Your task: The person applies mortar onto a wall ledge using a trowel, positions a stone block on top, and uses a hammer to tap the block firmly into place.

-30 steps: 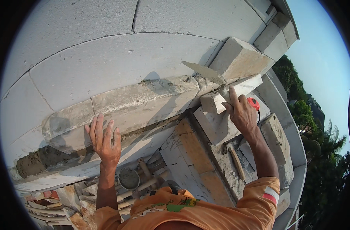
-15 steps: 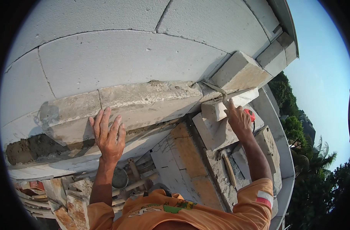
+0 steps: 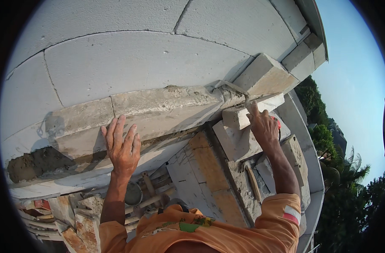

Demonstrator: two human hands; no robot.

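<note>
My left hand (image 3: 123, 148) is open, its fingers spread against the front face of a row of pale blocks (image 3: 159, 120) along the wall. Its fingertips lie just below the joint between two of them. My right hand (image 3: 264, 128) is closed round the handle of a trowel (image 3: 234, 87), index finger stretched along it. The trowel's thin blade points left, at the right end of the row, close to the wall. Next to the blade, a pale block (image 3: 265, 78) stands tilted against the wall. A smaller block (image 3: 236, 117) lies under my right fingers.
Large white blocks (image 3: 129, 63) form the wall ahead. Grey mortar (image 3: 36, 164) fills a gap at the left. Near my right forearm lie a red object (image 3: 279, 123), partly hidden, and a wooden-handled tool (image 3: 253, 183). Below are a bucket (image 3: 133, 193), poles (image 3: 148, 185) and stone slabs (image 3: 87, 232).
The trowel has risen slightly and turned, its blade now showing wider beside the tilted block. My right hand has moved up a little with it. My left hand stays on the block.
</note>
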